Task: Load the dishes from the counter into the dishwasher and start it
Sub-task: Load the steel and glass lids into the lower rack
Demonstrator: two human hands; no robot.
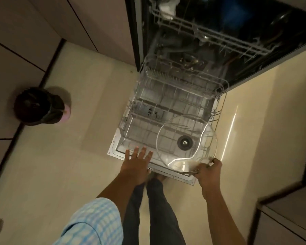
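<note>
Barely begun. Gripping lid [184,138] in right hand [208,174] over bare-looking rack [133,103], left hand [137,165] splayed, free. Loading, starting ahead.

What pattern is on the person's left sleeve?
The sleeve is a light blue-and-white check, seen in the head view.

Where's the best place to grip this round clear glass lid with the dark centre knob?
Probably the near rim, from your side, as the right hand grips it: the round clear glass lid seems underside-up, its dark knob facing the wire rack.

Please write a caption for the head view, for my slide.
Right hand holds glass lid over pulled-out lower rack; left hand open.
</note>
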